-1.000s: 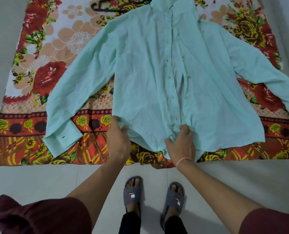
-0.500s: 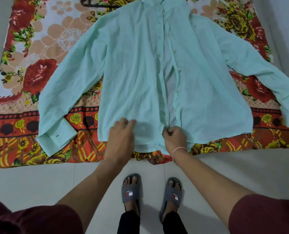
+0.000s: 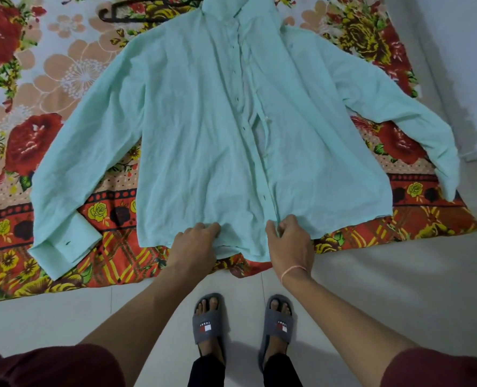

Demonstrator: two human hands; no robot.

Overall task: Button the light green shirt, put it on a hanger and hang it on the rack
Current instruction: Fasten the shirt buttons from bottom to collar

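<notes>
The light green shirt [image 3: 204, 129] lies face up and spread flat across the middle of the frame on a flowered bedsheet [image 3: 36, 88] that covers the floor, collar toward the top, both sleeves thrown out to the sides. Laid out like this, the 2 front panels meet down the centre, so buttons and holes can be lined up; they gape a little at mid-chest, and I judge none of it is fastened yet.

At the hem, lower centre, 2 hands work. The left hand [image 3: 195, 244] presses down on the panel with the buttonholes, its grip narrow, fingers curled on the cloth, seemingly to keep it from sliding. The right hand [image 3: 289, 241], a thin pink band at its wrist, has the edge of the other panel pinched between thumb and fingers, drawing it toward the centre line. That suggests buttoning will start from the bottom.

1 dark hanger [image 3: 137, 15] rests on the sheet at upper left of the frame, just beside the collar, partly tucked behind it and ready for later. I count 1 shirt, 1 hanger, 2 grey slippers [image 3: 208, 319] on the tiles at the bottom. No rack is in view.
</notes>
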